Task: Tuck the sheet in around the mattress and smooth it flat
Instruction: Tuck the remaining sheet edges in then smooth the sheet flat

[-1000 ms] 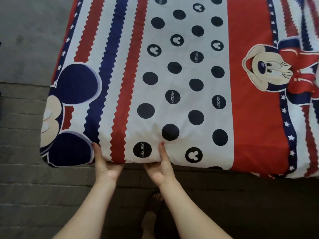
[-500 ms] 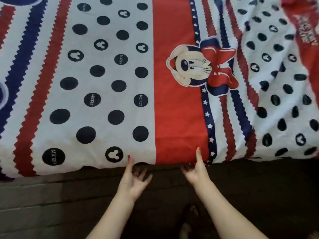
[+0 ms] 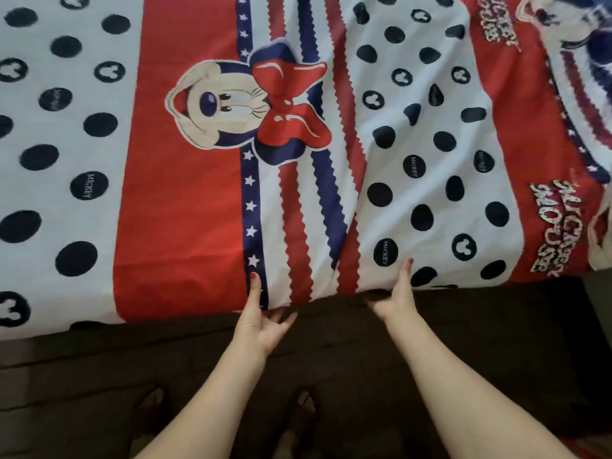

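The sheet [image 3: 185, 193], soft and light, is best pinched at its hem. Left hand [image 3: 261, 321] fingers are spread; right hand [image 3: 395, 298] fingers curl beneath, grip unclear.

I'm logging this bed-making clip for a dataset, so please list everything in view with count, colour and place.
Printed cotton-look bed sheet: one, red, white and navy with cartoon mouse prints, black dots and stripes; covers the mattress, flat on the left, creased on the right.
Dark bed side below the sheet edge: one, dark brown, under the sheet's near edge.
Floor: one, dark grey-brown, bottom left.
Feet in sandals: two, dim, bottom centre.
Left hand: one, thumb on the sheet's near edge, fingers loosely spread below it.
Right hand: one, thumb on the sheet's edge, fingers beneath it.
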